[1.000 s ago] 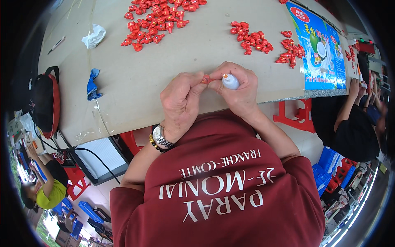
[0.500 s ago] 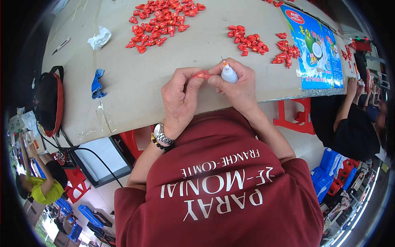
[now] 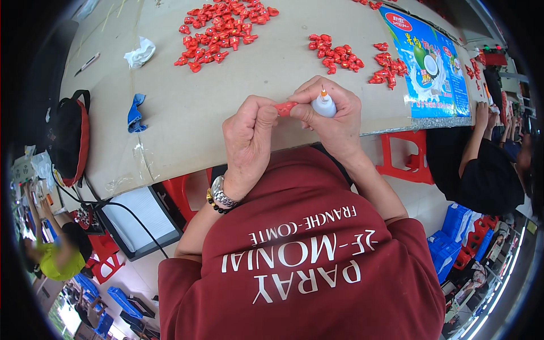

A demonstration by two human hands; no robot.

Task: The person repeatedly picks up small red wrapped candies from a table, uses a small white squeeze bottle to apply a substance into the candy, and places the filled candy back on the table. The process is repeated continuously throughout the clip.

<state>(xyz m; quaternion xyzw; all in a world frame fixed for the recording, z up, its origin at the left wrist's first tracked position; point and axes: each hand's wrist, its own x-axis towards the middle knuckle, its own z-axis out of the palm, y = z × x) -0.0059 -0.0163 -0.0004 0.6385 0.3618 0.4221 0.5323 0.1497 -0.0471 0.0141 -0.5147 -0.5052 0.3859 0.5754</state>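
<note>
Between my two hands, just above the table's near edge, is a small red figurine (image 3: 285,108), mostly covered by fingertips. My left hand (image 3: 250,133) pinches one end of it between thumb and bent fingers. Thumb and fingers of my right hand (image 3: 337,116) grip its other end. That same hand also holds a white squeeze bottle (image 3: 323,105) with an orange collar and a thin needle tip, which points up and away. What the fingers cover of the figurine cannot be seen.
Red figurines lie in a large pile (image 3: 218,34), a smaller cluster (image 3: 335,54) and another group (image 3: 389,68) beside a blue printed sheet (image 3: 428,68). On the left are a crumpled tissue (image 3: 139,52), a pen (image 3: 87,64), a blue cloth scrap (image 3: 136,113) and a black bag (image 3: 69,139).
My right hand has shifted slightly right, and the bottle's tip has swung right with it. The figurine has turned a little between my fingers.
</note>
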